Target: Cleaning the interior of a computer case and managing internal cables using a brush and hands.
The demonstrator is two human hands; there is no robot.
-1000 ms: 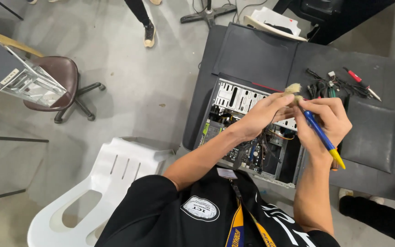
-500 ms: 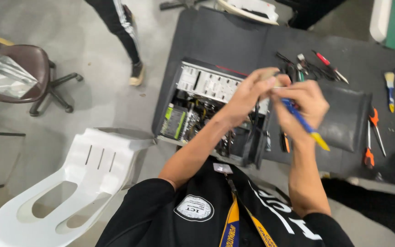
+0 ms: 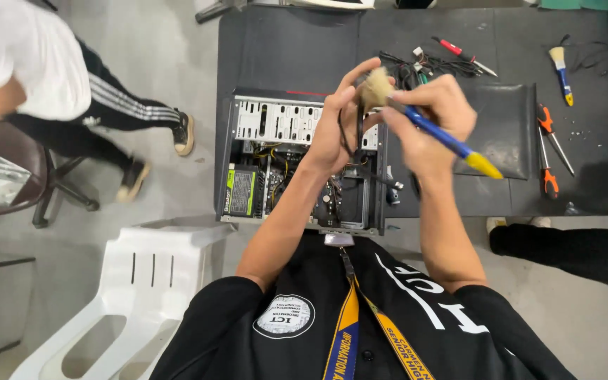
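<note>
Holding: the right hand [image 3: 427, 116] grips a paintbrush [image 3: 423, 127] with a blue handle and yellow end, its pale bristles pointing up and left, raised above the open computer case [image 3: 297, 162].
Left hand: the left hand [image 3: 339, 123] is curled narrow, thumb and fingers pinched on a thin dark part just beside the bristles; what the part is cannot be told.
Computer case: lies on its side at the near edge of the dark counter [image 3: 283, 49], side panel off, cables and boards showing, silver back plate with slots toward the far side.
Label inside: a green and black box with a rectangular sticker [image 3: 239, 190] sits at the case's left near corner.
Counter right: a black flat panel [image 3: 504, 130] lies beside the case; past it, orange-handled pliers [image 3: 545, 151]; farther back a second small brush [image 3: 559, 70] with a blue handle, and a red-handled screwdriver [image 3: 462, 55] near a tangle of black wires [image 3: 423, 65].
Clothing: black shirt with a round white badge [image 3: 285, 315] on the chest and a yellow and blue lanyard [image 3: 350, 331].
Floor: a white plastic chair [image 3: 142, 288] stands at the left; another person's legs in black striped trousers [image 3: 117, 112] stand beyond it.
</note>
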